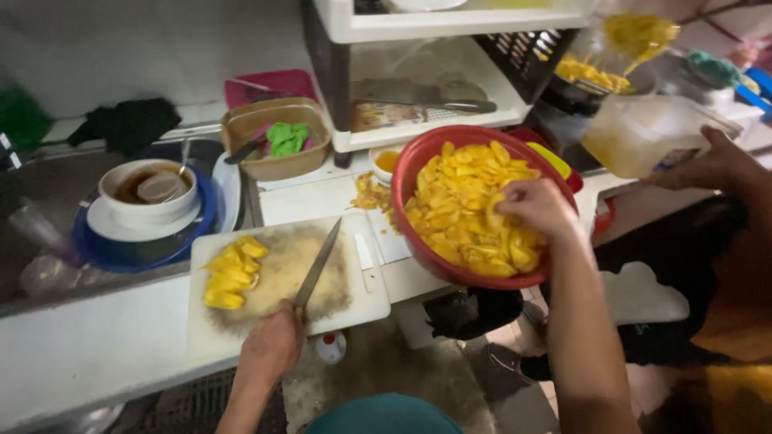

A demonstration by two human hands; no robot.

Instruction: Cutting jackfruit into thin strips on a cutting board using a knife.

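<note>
My left hand [272, 345] grips the handle of a knife [319, 261] whose blade lies flat across a stained white cutting board [354, 301]. A small pile of yellow fruit pieces [229, 273] sits at the board's left side. My right hand [537, 209] reaches into a tilted red bowl [418, 165] full of yellow fruit pieces [462, 201], its fingers closed on some of them. The bowl hangs partly over the counter's front edge.
Another person's hand [712, 165] at the right holds a clear plastic tub [639, 133]. A beige tub with green cloth [277, 137], stacked dishes in the sink [145, 205], a white shelf rack [426, 88] and a cleaver [418, 95] stand behind.
</note>
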